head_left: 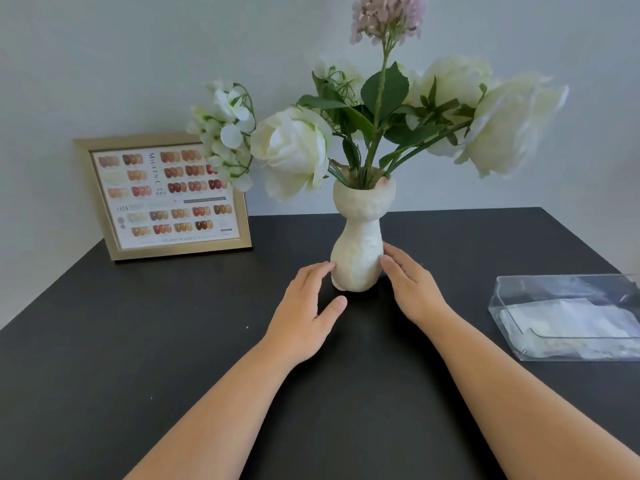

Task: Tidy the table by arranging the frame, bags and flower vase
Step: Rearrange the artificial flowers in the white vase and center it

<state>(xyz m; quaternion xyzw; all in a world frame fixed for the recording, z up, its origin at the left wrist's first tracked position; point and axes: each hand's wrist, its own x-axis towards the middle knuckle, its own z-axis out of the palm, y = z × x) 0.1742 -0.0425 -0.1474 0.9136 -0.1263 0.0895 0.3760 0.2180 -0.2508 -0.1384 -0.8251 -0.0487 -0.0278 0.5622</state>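
A cream, lumpy flower vase (pixel 358 244) stands upright in the middle of the black table (pixel 138 323), holding white roses and a lilac sprig (pixel 388 15). My left hand (pixel 308 317) lies open beside the vase's base on the left, its fingertips just at the vase. My right hand (pixel 410 285) is open on the right side, fingertips touching the base. Neither hand wraps the vase. A gold picture frame (pixel 166 197) with a nail-colour chart leans against the wall at the back left. Clear plastic bags (pixel 571 317) lie flat at the right edge.
A pale wall runs behind the table. The table's left edge slants close to the frame. Bare black tabletop shows in front of my arms and between the vase and the bags.
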